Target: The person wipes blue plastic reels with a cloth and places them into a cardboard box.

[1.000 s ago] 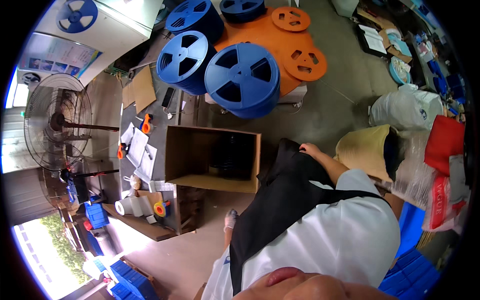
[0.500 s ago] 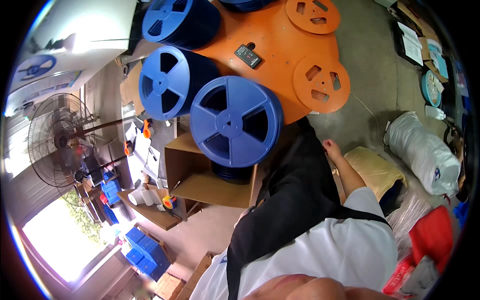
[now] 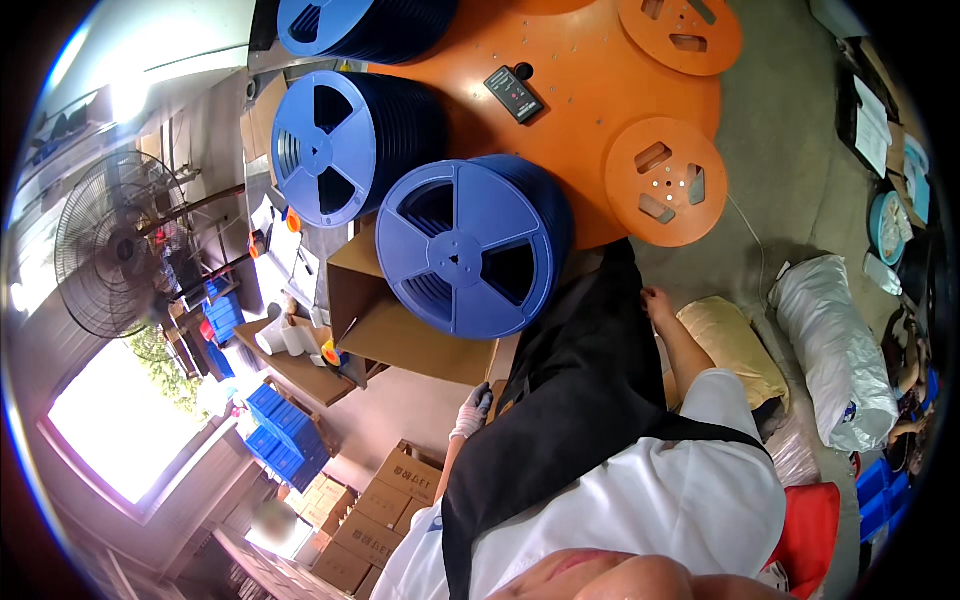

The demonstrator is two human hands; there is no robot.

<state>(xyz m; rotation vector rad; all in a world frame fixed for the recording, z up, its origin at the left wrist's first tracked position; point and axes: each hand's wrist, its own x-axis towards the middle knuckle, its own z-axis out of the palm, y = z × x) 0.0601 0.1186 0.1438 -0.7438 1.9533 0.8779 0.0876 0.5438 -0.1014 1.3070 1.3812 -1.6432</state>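
My left hand [image 3: 473,411], in a white glove with dark fingertips, hangs beside my black apron [image 3: 577,400]. Its fingers point away from me, loosely stretched, with nothing visible in them. On the other side of the apron is my bare right hand [image 3: 656,304], its fingers slightly bent and a little apart, also holding nothing that I can see. Ahead of me the nearest stack of blue plastic reels [image 3: 460,250] stands at the edge of an orange work table [image 3: 570,110]. Both hands are apart from the reels.
Further blue reel stacks [image 3: 322,149] line the table's left. Orange slotted discs [image 3: 667,182] sit along its right edge, and a black handheld device [image 3: 513,95] lies mid-table. An open cardboard box [image 3: 420,346] stands below the reels. Stuffed sacks [image 3: 834,350] lie right; a fan [image 3: 118,245] stands left.
My view has shifted, and the table and discs appear farther right. My gloved left hand, mostly hidden before, now shows beside the apron. The right hand stays by the apron.
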